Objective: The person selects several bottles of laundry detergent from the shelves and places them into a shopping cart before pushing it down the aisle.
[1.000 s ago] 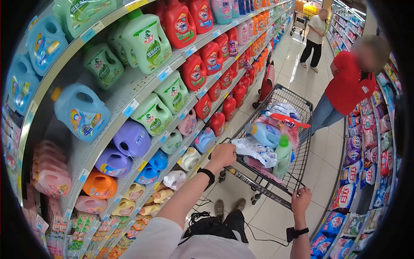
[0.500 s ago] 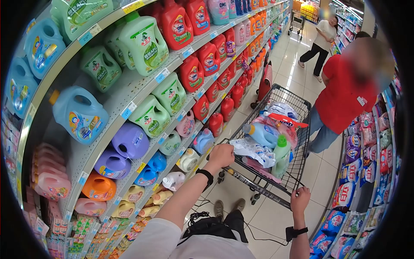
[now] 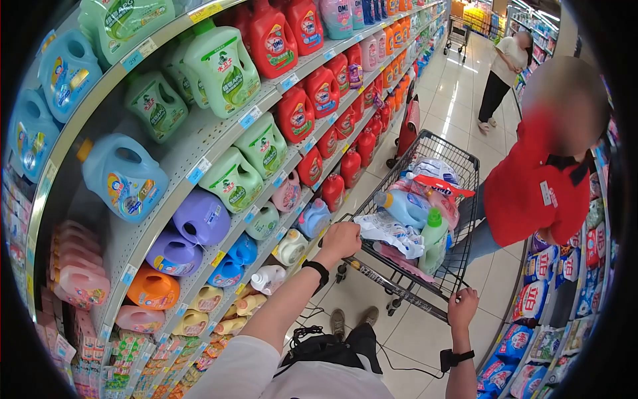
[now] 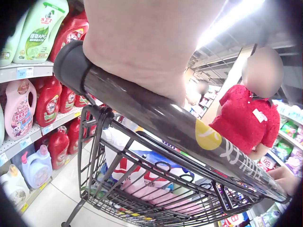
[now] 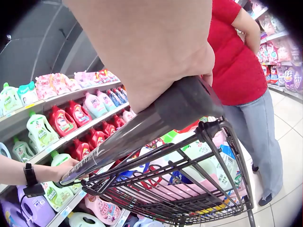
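Observation:
The left hand [image 3: 341,240] grips the left end of the cart's push handle [image 3: 399,290], and the right hand [image 3: 463,307] grips its right end. In the left wrist view the left hand [image 4: 147,47] wraps over the dark handle bar [image 4: 142,106]; its fingers are mostly hidden. The right hand [image 5: 156,56] lies over the bar's end in the right wrist view. Inside the wire cart [image 3: 468,233] lie a light blue bottle [image 3: 407,207], a green bottle [image 3: 434,241], a white-and-blue package [image 3: 392,231] and a red-and-white bag [image 3: 438,179].
Shelves of detergent bottles [image 3: 222,66] line the left side; bagged products [image 3: 531,299] fill shelves on the right. A person in a red shirt [image 3: 531,189] stands close beside the cart's right side. Farther up the aisle are a person in white [image 3: 508,63] and another cart [image 3: 458,34].
The person in red has come closer along the cart's right side and turned. The person in the distance has shifted and changed posture. Both hands keep their hold on the handle.

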A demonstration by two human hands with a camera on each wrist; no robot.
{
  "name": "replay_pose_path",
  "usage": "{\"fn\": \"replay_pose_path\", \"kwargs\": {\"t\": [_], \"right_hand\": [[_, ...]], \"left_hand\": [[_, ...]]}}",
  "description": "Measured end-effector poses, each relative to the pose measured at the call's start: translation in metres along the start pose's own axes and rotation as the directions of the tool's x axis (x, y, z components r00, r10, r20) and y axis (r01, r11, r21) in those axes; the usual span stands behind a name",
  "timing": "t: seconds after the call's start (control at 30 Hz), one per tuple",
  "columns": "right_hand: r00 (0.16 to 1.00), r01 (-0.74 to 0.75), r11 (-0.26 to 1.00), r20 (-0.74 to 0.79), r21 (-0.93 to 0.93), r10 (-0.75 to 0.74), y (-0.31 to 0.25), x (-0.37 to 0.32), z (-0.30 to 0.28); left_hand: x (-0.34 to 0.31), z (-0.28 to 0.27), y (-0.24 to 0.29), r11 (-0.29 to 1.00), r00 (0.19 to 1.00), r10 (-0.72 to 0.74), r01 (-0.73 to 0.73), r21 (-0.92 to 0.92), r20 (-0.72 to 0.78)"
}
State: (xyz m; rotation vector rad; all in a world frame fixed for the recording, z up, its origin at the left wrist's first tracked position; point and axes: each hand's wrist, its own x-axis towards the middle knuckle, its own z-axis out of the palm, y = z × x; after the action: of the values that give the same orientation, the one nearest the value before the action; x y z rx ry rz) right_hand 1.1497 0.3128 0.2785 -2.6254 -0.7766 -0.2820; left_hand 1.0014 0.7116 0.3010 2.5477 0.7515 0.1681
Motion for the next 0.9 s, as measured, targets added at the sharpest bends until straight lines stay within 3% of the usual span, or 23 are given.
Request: {"fn": "replay_pose_path", "kwargs": {"t": [0.1,0.2,0.27,0.63,0.7,0.9], "right_hand": [[1.000,0.005,1.000,-0.001,0.011,-0.005,-0.003,0.001,-0.002],[1.000,-0.003,1.000,-0.002,0.005,0.003,0.000,-0.001,-0.001],[1.000,-0.013,1.000,-0.002,-0.007,0.013,0.001,0.000,0.003],[1.000,-0.008,0.999,0.014,0.031,0.008,0.003,-0.001,0.002],[1.000,-0.006,0.999,0.010,0.032,0.006,0.005,-0.002,0.004],[1.000,-0.017,1.000,0.021,0.015,0.017,0.005,-0.001,0.003]], "left_hand": [[-0.001,0.002,-0.001,1.000,1.000,-0.005,0.005,-0.011,0.011],[0.004,0.003,-0.004,0.997,0.994,0.059,-0.055,0.047,-0.091],[0.001,0.004,-0.003,0.999,1.000,0.014,-0.013,0.034,-0.020],[-0.003,-0.005,0.003,1.000,0.999,0.021,-0.021,0.007,-0.048],[-0.003,-0.009,0.006,1.000,1.000,-0.019,0.019,-0.004,0.019],[-0.003,-0.008,0.006,1.000,0.999,-0.028,0.028,0.001,0.026]]}}
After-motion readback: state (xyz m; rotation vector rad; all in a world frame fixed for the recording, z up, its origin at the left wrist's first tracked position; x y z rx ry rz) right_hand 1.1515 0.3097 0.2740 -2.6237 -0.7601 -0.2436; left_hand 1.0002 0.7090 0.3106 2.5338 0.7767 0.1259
